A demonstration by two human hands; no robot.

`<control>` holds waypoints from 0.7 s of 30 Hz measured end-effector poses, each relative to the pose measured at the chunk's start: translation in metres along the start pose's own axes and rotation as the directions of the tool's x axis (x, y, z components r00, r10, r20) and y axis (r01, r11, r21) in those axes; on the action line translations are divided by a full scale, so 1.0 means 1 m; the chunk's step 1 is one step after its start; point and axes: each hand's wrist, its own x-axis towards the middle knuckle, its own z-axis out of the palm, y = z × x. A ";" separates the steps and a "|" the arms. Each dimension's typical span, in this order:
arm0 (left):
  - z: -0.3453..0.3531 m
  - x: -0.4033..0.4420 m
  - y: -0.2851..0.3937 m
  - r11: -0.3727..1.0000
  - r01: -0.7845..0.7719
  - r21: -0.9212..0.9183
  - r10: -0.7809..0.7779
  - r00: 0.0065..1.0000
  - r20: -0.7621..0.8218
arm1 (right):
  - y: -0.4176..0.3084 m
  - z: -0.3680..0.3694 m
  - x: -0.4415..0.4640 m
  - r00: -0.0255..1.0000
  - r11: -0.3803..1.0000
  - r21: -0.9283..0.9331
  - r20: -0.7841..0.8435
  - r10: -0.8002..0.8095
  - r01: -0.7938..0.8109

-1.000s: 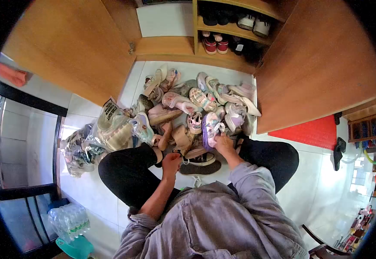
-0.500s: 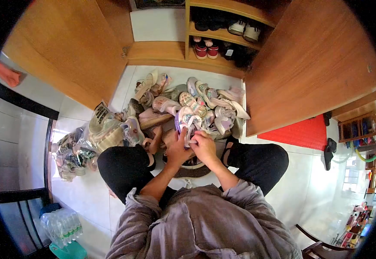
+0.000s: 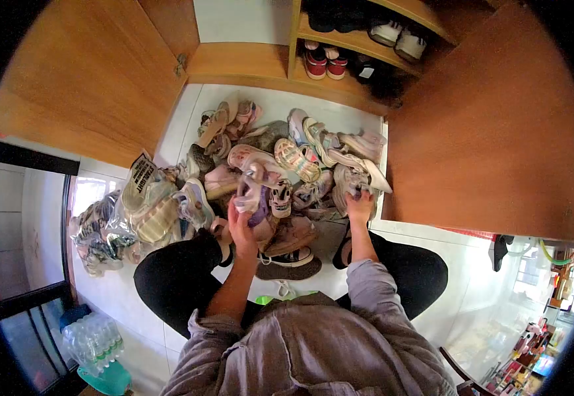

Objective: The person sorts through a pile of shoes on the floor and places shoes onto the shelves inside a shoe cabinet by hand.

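Observation:
My left hand (image 3: 241,230) is closed on a white and purple shoe (image 3: 255,198) wrapped in clear plastic, held at the near side of a shoe pile. To the right, my right hand (image 3: 360,206) reaches down, its fingers curled over a greyish-white sneaker (image 3: 349,179) also in clear plastic. A small black and white shoe (image 3: 280,199) lies beside the purple one. Between the hands and behind them are a checkered pale shoe (image 3: 297,160) and a pinkish shoe (image 3: 251,157). A dark canvas shoe (image 3: 291,259) rests close to my body.
An open wooden cabinet holds red shoes (image 3: 325,65) and white sneakers (image 3: 398,41) on its shelves. Its left door (image 3: 82,79) and right door (image 3: 488,132) flank the pile. More bagged shoes (image 3: 152,208) sit at left. Plastic bottles (image 3: 94,340) stand at lower left.
My hands were together on the bagged purple shoe and have parted. The left has shifted left with that shoe; the right has gone right onto another sneaker. The view has turned slightly.

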 end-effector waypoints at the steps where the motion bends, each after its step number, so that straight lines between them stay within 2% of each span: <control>1: 0.001 0.002 0.002 0.998 0.056 -0.005 -0.056 0.998 -0.032 | 0.023 0.023 0.004 0.999 0.999 0.039 -0.038 -0.011 0.012; 2: 0.004 0.003 0.007 0.994 0.109 -0.012 -0.110 0.992 -0.063 | 0.036 0.035 0.008 0.997 0.996 0.080 -0.077 -0.021 0.028; 3: 0.006 0.003 0.012 0.987 0.159 -0.019 -0.160 0.982 -0.097 | 0.040 0.036 0.013 1.000 0.999 0.041 -0.015 -0.011 0.011; 4: 0.006 0.000 0.015 0.980 0.162 0.118 -0.149 0.982 -0.115 | 0.043 0.038 0.016 0.999 1.000 0.002 0.050 0.002 -0.002; 5: 0.008 -0.007 0.009 0.972 0.202 0.121 -0.185 0.973 -0.134 | 0.037 0.041 0.010 0.995 0.999 -0.031 0.098 0.011 -0.008; 7: -0.031 -0.007 -0.045 0.947 0.052 0.318 -0.081 0.994 0.079 | 0.012 0.036 -0.013 0.985 0.996 -0.092 0.170 0.028 -0.012; 9: -0.039 -0.010 -0.069 0.913 0.139 0.385 -0.145 0.989 -0.015 | -0.035 0.017 -0.050 0.976 0.989 -0.145 0.217 0.033 -0.001; 10: -0.041 -0.007 -0.075 0.824 0.087 0.560 -0.084 0.996 -0.032 | -0.042 0.015 -0.068 0.973 0.985 -0.130 0.215 -0.087 0.117; 11: -0.032 -0.007 -0.065 0.798 0.127 0.589 -0.104 0.992 -0.074 | -0.048 0.014 -0.085 0.956 0.965 -0.117 0.211 -0.205 0.233; 12: -0.029 -0.007 -0.059 0.819 0.184 0.544 -0.143 0.983 -0.116 | -0.057 0.012 -0.094 0.969 0.967 -0.120 0.136 -0.206 0.223; 13: -0.027 -0.006 -0.053 0.836 0.238 0.494 -0.184 0.971 -0.155 | -0.064 0.005 -0.090 0.974 0.979 -0.036 0.111 -0.197 0.202; 15: -0.027 -0.003 -0.046 0.745 0.231 0.625 -0.117 0.969 -0.219 | -0.066 -0.009 -0.064 0.985 0.980 0.132 0.059 -0.160 0.151; 17: -0.010 0.007 -0.027 0.664 0.234 0.710 -0.022 0.956 -0.294 | -0.037 0.012 -0.016 0.983 0.978 0.148 -0.129 -0.130 0.148; 19: 0.029 0.029 0.013 0.612 0.237 0.754 0.106 0.921 -0.375 | -0.030 0.009 0.027 0.995 0.994 0.083 -0.082 -0.059 0.066; 20: 0.003 0.058 -0.024 0.625 0.078 0.777 0.256 0.919 -0.299 | -0.068 -0.022 0.038 0.972 0.977 0.081 0.148 0.184 -0.197; 21: 0.033 0.074 0.010 0.806 0.257 0.533 0.005 0.897 -0.442 | -0.063 -0.013 0.054 0.966 0.970 0.120 0.176 0.188 -0.211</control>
